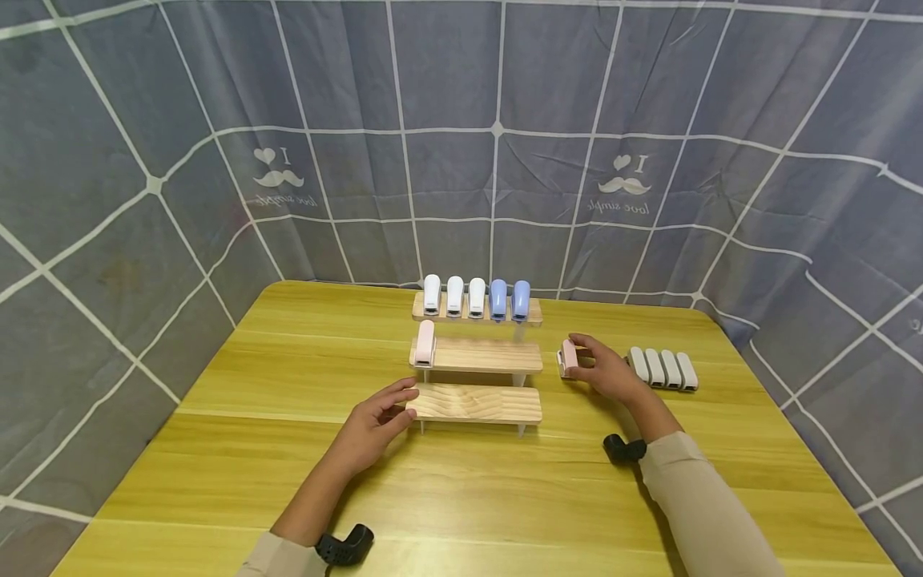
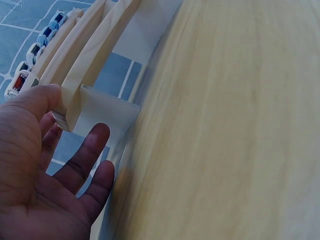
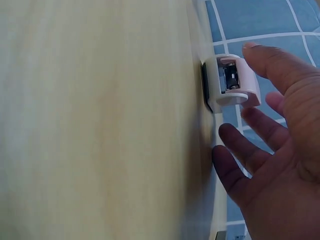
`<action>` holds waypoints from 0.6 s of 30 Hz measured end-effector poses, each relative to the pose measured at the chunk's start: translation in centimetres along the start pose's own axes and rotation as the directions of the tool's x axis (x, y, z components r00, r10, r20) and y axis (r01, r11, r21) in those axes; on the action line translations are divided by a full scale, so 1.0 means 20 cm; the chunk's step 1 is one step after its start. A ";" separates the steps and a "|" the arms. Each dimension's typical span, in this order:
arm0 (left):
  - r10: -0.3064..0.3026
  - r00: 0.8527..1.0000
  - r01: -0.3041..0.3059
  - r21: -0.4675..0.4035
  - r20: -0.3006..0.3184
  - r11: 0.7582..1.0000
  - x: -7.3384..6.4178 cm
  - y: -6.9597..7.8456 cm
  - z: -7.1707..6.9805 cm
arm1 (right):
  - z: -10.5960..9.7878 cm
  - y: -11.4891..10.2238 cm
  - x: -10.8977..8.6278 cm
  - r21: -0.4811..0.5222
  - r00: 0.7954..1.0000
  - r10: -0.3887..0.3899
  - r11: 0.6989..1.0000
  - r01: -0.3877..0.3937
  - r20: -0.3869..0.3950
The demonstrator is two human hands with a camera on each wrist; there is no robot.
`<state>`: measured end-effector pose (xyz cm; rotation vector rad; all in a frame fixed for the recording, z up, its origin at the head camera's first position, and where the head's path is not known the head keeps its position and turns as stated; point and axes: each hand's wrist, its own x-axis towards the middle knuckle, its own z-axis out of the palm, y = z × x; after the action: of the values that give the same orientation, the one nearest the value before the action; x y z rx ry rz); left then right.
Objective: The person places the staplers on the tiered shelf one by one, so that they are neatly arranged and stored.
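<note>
At the left end of the front wooden shelf (image 1: 473, 403), my left hand (image 1: 371, 425) holds the board's end with thumb and forefinger. In the left wrist view its other fingers (image 2: 82, 157) spread below, beside the white shelf leg (image 2: 107, 112). My right hand (image 1: 604, 370) reaches around a pink stapler (image 1: 568, 359) on the table. The right wrist view shows this stapler (image 3: 230, 82) with its mouth facing the camera, between thumb and fingers, with no clear grip. Another pink stapler (image 1: 425, 343) stands at the left of the middle shelf (image 1: 483, 357).
The back shelf (image 1: 535, 312) carries several white staplers (image 1: 454, 295) and two blue staplers (image 1: 498, 298). Several white staplers (image 1: 671, 370) stand in a row right of my right hand. A gray curtain (image 1: 447, 176) surrounds the wooden table (image 1: 490, 497).
</note>
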<state>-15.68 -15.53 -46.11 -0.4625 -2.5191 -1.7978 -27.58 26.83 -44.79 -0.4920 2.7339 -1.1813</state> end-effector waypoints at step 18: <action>0.012 1.000 -0.012 0.000 -0.002 1.000 0.00 -0.01 0.00 | 0.00 0.01 0.00 -0.009 0.999 -0.003 1.000 0.003 0.049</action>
<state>-15.71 -15.55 -46.23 -0.4748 -2.5091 -1.7937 -27.63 26.90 -44.86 -0.5189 2.6996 -1.1423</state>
